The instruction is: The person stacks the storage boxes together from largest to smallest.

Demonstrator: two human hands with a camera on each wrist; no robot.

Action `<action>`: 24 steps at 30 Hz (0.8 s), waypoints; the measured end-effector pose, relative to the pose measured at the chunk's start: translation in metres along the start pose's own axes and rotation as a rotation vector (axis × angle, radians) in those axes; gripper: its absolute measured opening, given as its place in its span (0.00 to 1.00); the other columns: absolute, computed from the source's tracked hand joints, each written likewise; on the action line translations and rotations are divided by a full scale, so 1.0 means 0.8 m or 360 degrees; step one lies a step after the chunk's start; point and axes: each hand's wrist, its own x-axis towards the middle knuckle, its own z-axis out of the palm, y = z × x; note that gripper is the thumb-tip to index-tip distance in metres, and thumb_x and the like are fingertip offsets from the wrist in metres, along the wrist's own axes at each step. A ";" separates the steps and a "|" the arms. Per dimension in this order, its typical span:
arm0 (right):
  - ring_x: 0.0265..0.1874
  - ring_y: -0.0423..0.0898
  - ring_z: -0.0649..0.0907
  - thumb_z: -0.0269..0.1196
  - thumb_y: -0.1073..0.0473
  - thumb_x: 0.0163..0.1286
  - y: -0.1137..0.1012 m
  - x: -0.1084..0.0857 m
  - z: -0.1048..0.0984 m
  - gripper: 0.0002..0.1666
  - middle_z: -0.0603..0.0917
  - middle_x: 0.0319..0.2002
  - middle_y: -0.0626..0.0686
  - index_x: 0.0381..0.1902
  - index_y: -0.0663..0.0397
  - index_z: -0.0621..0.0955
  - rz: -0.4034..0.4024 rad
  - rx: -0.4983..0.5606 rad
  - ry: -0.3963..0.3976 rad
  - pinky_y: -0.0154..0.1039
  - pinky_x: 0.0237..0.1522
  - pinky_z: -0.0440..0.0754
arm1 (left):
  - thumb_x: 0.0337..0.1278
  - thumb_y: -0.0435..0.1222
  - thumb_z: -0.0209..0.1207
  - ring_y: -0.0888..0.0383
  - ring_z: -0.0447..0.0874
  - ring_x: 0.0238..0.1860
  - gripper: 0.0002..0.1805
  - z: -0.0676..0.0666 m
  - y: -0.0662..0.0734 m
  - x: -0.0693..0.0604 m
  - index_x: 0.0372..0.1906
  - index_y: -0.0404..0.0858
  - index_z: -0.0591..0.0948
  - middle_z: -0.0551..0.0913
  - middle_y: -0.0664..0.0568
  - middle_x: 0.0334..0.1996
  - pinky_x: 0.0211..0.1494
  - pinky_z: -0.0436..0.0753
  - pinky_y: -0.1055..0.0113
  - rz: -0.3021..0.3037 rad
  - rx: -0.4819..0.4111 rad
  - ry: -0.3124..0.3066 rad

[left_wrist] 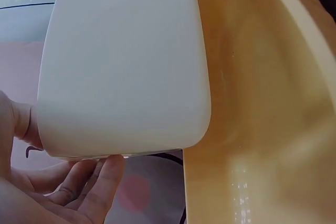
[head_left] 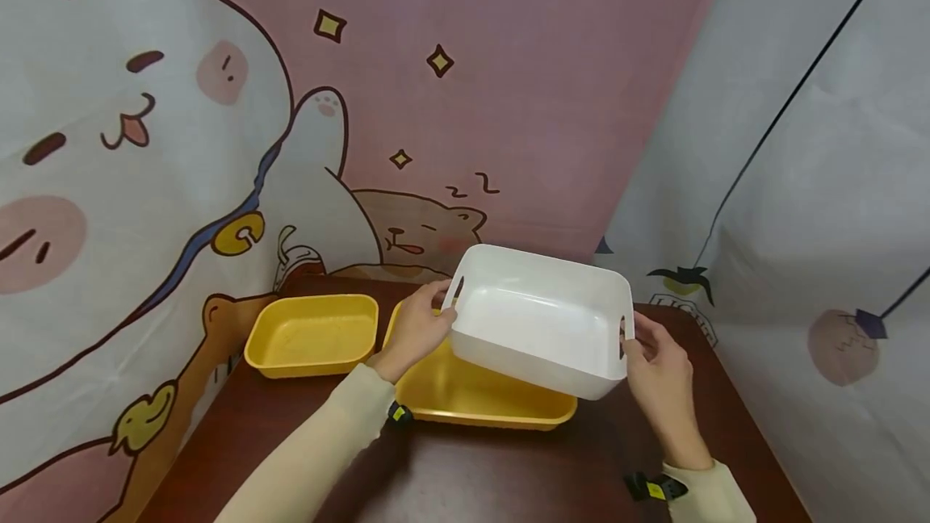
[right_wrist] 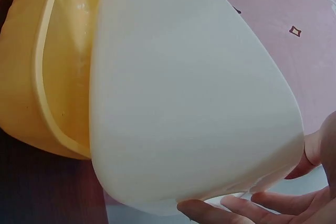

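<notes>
A white plastic basin with a cut-out handle at each end is held up, tilted, over a larger yellow basin. My left hand grips its left end by the handle. At the opposite handle, my right hand grips the right end. In the left wrist view the white basin's outer wall hides part of the yellow basin behind it. The right wrist view shows the same white basin with the fingers of my right hand at its rim.
A smaller yellow basin stands to the left on the dark brown table. Behind the table hangs a pink and white cartoon cloth, which also covers the sides.
</notes>
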 end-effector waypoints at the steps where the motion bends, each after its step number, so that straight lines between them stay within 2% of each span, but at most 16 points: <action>1: 0.69 0.71 0.90 0.55 0.55 0.92 -0.002 0.001 0.001 0.33 0.85 0.77 0.70 0.88 0.58 0.75 0.0000 0.0007 -0.0017 0.63 0.65 0.94 | 0.80 0.37 0.64 0.44 0.92 0.60 0.29 -0.002 -0.003 -0.001 0.81 0.37 0.82 0.93 0.41 0.62 0.66 0.93 0.46 0.0001 0.0009 0.0002; 3: 0.71 0.72 0.89 0.54 0.55 0.92 -0.005 0.002 0.003 0.33 0.84 0.78 0.70 0.88 0.58 0.75 0.0006 0.0019 -0.0052 0.74 0.71 0.88 | 0.80 0.37 0.65 0.45 0.92 0.59 0.29 -0.005 -0.008 -0.004 0.81 0.37 0.82 0.93 0.41 0.62 0.66 0.94 0.46 -0.0013 0.0020 0.0002; 10: 0.75 0.72 0.86 0.53 0.54 0.93 -0.008 0.003 0.009 0.33 0.83 0.80 0.69 0.89 0.57 0.74 0.0069 0.0050 -0.0166 0.75 0.76 0.84 | 0.81 0.38 0.64 0.42 0.89 0.67 0.30 -0.017 -0.022 -0.014 0.82 0.40 0.80 0.89 0.40 0.68 0.74 0.91 0.40 -0.0118 0.0040 -0.0043; 13: 0.76 0.72 0.85 0.53 0.53 0.93 -0.007 0.005 0.012 0.34 0.82 0.80 0.69 0.90 0.56 0.72 0.0102 0.0073 -0.0239 0.73 0.75 0.86 | 0.81 0.39 0.64 0.40 0.87 0.71 0.31 -0.024 -0.025 -0.018 0.83 0.41 0.80 0.87 0.40 0.72 0.77 0.89 0.38 -0.0143 0.0057 -0.0050; 17: 0.74 0.70 0.86 0.53 0.52 0.94 -0.007 0.007 0.015 0.34 0.81 0.81 0.68 0.90 0.55 0.71 0.0133 0.0132 -0.0328 0.60 0.68 0.94 | 0.81 0.40 0.64 0.39 0.87 0.74 0.32 -0.031 -0.027 -0.024 0.85 0.41 0.78 0.85 0.39 0.77 0.78 0.89 0.37 -0.0176 0.0066 -0.0059; 20: 0.73 0.69 0.87 0.53 0.52 0.94 -0.007 0.008 0.016 0.34 0.80 0.82 0.67 0.90 0.54 0.71 0.0149 0.0174 -0.0364 0.55 0.64 0.97 | 0.81 0.40 0.65 0.39 0.89 0.72 0.33 -0.035 -0.028 -0.028 0.85 0.41 0.78 0.86 0.40 0.77 0.77 0.90 0.39 -0.0190 0.0059 -0.0077; 24: 0.73 0.69 0.87 0.54 0.52 0.94 -0.009 0.008 0.019 0.34 0.79 0.82 0.67 0.90 0.54 0.70 0.0163 0.0205 -0.0408 0.58 0.65 0.95 | 0.81 0.43 0.67 0.41 0.92 0.69 0.33 -0.040 -0.046 -0.028 0.84 0.43 0.79 0.88 0.41 0.76 0.72 0.93 0.41 -0.0137 -0.0005 -0.0093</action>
